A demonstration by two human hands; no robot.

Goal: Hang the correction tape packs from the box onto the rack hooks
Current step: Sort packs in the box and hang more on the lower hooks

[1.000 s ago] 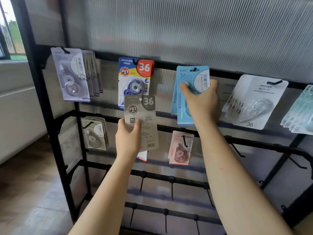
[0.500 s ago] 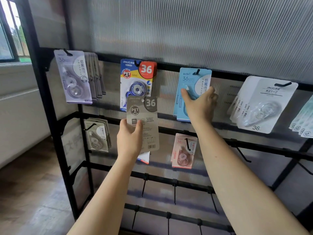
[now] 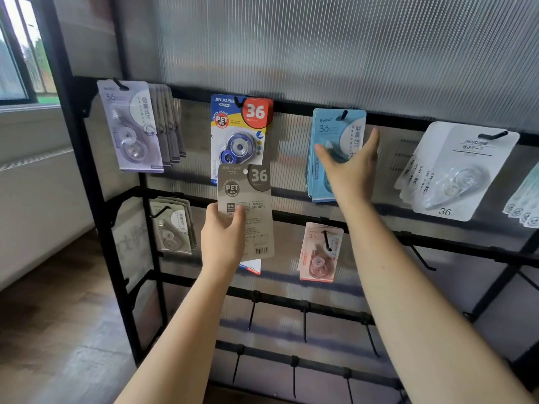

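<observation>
My left hand [image 3: 223, 239] grips a correction tape pack [image 3: 250, 199] by its lower left part, back side toward me, with another pack's edge showing beneath it. The held pack sits just below a blue and red pack [image 3: 239, 132] hanging on a top-row hook. My right hand [image 3: 351, 167] is spread with straight fingers in front of the light blue packs [image 3: 329, 126] hanging on their hook [image 3: 343, 114]; whether it touches them I cannot tell. The box is out of view.
The black rack [image 3: 291, 107] also carries lilac packs [image 3: 131, 126], grey packs [image 3: 172, 228], a pink pack [image 3: 319, 252], white packs [image 3: 463, 170] and greenish packs at the right edge. Bare hooks [image 3: 304, 325] line the lower bars. A window is at far left.
My right hand has let go of the light blue pack and spread its fingers. The left hand and its pack have kept their place against the rack.
</observation>
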